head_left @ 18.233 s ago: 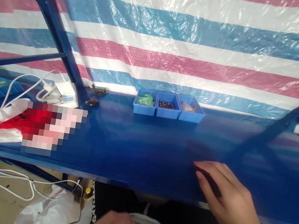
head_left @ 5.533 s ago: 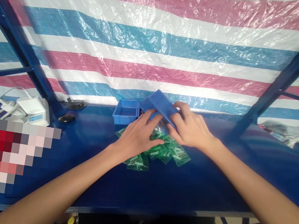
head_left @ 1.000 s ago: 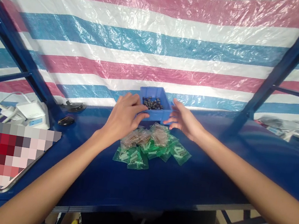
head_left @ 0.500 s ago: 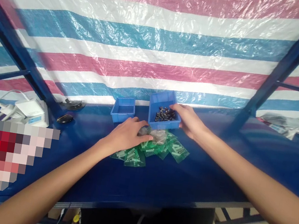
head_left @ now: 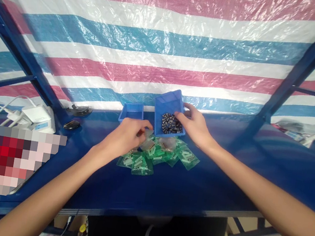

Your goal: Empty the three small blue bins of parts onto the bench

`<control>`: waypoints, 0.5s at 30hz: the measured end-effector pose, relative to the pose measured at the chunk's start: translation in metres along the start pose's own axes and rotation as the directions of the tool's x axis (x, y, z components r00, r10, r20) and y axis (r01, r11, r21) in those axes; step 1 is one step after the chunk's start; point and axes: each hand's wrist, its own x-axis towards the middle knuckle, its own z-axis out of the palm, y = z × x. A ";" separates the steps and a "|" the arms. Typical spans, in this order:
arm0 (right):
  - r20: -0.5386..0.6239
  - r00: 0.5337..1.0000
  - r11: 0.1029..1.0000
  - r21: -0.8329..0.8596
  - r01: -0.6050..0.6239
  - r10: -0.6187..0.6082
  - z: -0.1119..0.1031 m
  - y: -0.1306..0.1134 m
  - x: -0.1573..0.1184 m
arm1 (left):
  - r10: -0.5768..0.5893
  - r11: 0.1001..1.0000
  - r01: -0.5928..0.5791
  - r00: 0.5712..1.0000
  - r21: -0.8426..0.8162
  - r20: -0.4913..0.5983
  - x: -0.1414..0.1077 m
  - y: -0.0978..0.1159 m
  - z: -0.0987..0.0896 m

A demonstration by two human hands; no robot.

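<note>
My right hand (head_left: 195, 126) grips the right side of a blue plastic bin (head_left: 166, 102), thumb over the rim. Tilted towards me, the bin holds many small dark cylindrical parts (head_left: 171, 124) gathered at its near end. Just left of it, my left hand (head_left: 131, 133) is closed, its fingertips pinching a small clear plastic bag (head_left: 148, 143). A second clear bag (head_left: 168, 143) lies beside that one, below the bin. Under both bags spread several green-tinted packets (head_left: 142, 165) with pale rod-like pieces inside. A smaller blue bin (head_left: 133, 110) stands behind my left hand, partly covered by it.
A black mouse-like object (head_left: 72, 125) and a dark round item (head_left: 80, 111) rest on the blue table (head_left: 169, 191) at left. Beyond them are white plugs and cables (head_left: 36, 117). Blue frame posts rise on both sides, with striped sheeting (head_left: 162, 47) behind.
My right hand has tipped the larger bin further, and its parts have shifted together. The left hand has drawn slightly left and its fingers have curled in at the clear bag.
</note>
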 end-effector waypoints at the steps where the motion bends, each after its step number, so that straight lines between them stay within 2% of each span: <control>1: -0.009 1.000 0.999 -0.035 0.018 -0.019 0.001 -0.003 -0.002 | 0.002 0.999 -0.001 0.999 0.033 -0.032 -0.006 0.002 -0.002; 4: -0.023 0.997 0.984 -0.165 0.073 -0.078 0.004 -0.014 -0.008 | -0.047 0.986 0.057 0.997 0.157 -0.069 -0.025 0.012 0.001; 7: -0.004 0.983 0.953 -0.244 0.179 -0.186 0.008 -0.023 -0.015 | -0.103 0.968 0.118 0.992 0.221 -0.078 -0.042 0.027 0.018; 9: 0.024 0.967 0.931 -0.264 0.252 -0.255 0.010 -0.027 -0.019 | -0.138 0.967 0.152 0.987 0.203 -0.081 -0.051 0.036 0.031; 12: 0.070 0.945 0.896 -0.303 0.324 -0.318 0.013 -0.031 -0.025 | -0.205 0.963 0.216 0.975 0.160 -0.083 -0.055 0.043 0.044; 15: 0.117 0.922 0.849 -0.361 0.385 -0.368 0.016 -0.032 -0.030 | -0.330 0.923 0.337 0.941 0.184 -0.070 -0.050 0.041 0.047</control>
